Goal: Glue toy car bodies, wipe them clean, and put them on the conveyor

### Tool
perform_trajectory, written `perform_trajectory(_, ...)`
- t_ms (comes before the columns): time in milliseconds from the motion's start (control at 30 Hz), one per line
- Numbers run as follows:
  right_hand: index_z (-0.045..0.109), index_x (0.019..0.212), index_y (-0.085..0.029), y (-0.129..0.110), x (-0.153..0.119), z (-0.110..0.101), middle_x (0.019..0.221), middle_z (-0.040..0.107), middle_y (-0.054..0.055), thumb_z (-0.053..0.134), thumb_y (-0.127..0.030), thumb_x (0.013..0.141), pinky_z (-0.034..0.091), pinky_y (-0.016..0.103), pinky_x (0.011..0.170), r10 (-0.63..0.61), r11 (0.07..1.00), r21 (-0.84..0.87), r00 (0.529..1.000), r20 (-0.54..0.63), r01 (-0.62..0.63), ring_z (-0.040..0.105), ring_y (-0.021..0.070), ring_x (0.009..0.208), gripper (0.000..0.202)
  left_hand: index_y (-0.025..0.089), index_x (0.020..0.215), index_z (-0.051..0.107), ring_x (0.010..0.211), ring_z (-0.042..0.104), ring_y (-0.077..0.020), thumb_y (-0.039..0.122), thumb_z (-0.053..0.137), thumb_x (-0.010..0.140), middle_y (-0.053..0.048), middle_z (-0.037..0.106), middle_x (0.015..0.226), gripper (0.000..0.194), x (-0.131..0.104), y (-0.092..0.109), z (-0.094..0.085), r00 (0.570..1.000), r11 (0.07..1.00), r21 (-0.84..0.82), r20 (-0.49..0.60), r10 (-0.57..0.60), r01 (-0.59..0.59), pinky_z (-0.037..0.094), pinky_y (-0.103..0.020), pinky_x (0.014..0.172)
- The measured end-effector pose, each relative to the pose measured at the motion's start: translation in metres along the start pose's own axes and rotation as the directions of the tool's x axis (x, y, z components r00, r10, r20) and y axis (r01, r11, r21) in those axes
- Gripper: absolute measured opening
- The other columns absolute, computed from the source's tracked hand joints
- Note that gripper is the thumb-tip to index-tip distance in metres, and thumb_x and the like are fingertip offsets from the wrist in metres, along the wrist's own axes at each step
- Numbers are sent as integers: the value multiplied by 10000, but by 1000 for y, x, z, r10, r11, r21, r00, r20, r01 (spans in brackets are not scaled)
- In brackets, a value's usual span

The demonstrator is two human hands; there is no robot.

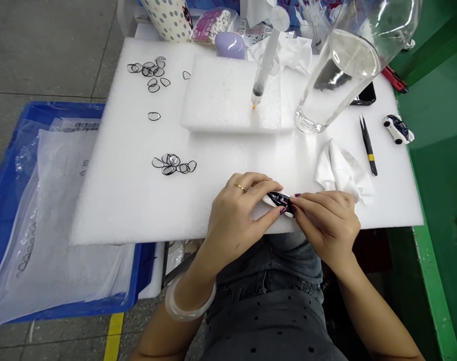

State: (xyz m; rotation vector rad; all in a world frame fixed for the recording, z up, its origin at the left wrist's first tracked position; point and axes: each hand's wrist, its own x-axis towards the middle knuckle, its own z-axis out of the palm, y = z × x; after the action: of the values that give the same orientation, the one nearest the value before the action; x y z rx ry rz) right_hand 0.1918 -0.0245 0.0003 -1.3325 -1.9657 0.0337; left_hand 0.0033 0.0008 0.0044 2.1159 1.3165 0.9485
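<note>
- We have the small black-and-white toy car (pixel 278 199) between our two hands, just over the near edge of the white foam board (pixel 116 200).
- Our left hand (pixel 236 220) pinches one end between thumb and fingers; our right hand (pixel 328 223) has its fingertips pressed together on the other end.
- How complete this car is, we cannot tell, since our fingers cover part of it.
- Black loops lie loose in a near cluster (pixel 171 160) and a far cluster (pixel 148 69), so those are not fitted to anything.
- Another toy car (pixel 398 129) sits by the right edge, beyond the tweezers (pixel 368 145), which lie out of our grip.
- The syringe (pixel 265 65) is tip down at the foam block (pixel 221 100), also unheld.
</note>
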Motion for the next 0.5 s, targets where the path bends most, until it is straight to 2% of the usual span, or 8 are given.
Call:
perform_trajectory(167, 713, 971, -249, 0, 1, -1, 891, 768, -10, 702, -159, 890, 425, 359, 731, -6, 1000, 10, 1000, 13, 6, 681, 163, 753, 121, 185, 1085, 674, 1011, 597, -237, 213, 747, 850, -52, 667, 1084, 248, 0, 0, 0, 1000, 1000, 10, -6, 13, -13, 514, -403, 884)
perform_trajectory(500, 723, 962, -254, -1, 6, -6, 915, 771, -8, 676, -178, 912, 431, 368, 743, 55, 997, 43, 992, 112, -60, 676, 175, 790, 103, 217, 1079, 660, 1007, 603, -248, 229, 754, 850, -42, 670, 1074, 248, -1, -2, 1, 1000, 1000, 16, -9, 18, -18, 512, -409, 885)
